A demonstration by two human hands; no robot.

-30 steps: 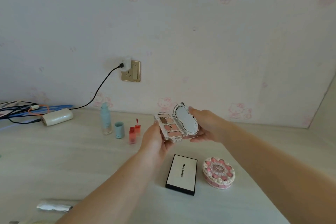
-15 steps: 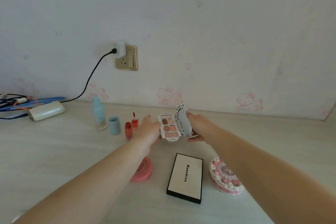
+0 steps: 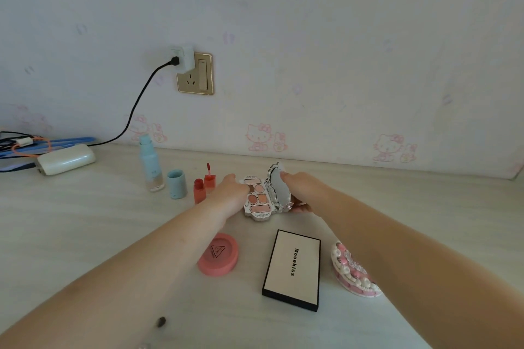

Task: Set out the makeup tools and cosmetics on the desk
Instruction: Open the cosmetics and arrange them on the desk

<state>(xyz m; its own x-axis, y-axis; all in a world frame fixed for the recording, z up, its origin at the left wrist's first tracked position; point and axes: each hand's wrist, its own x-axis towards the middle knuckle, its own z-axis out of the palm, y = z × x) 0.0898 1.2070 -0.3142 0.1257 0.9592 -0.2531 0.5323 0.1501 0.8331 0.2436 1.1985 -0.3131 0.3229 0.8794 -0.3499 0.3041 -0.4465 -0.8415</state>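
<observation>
Head view: surface [image 3: 71,235] first, then what sits on it, placed against the Mooekiss box [image 3: 292,269]. Beyond the box, the open palette [image 3: 259,198] is held low over the surface or just touching it; I cannot tell which. The left hand [image 3: 231,193] grips its pan side, fingers curled round the edge. The right hand [image 3: 302,190] pinches the raised mirror lid, thumb on the glass.

Risks, as I judge them: letting go with the lid propped this steeply could tip the palette backward or snap it shut, and the thumb may smear the mirror. The left forearm passes above the pink compact [image 3: 218,255], left of the box, and could drag it on withdrawal; the right forearm crosses the cake-shaped case [image 3: 354,272], right of the box. The lip tints [image 3: 204,184], beyond the box to the left, stand close enough to the left hand to be knocked over.

Against a second ago, the palette has come down from mid-air toward the surface, and the compact, then hidden, now shows.
</observation>
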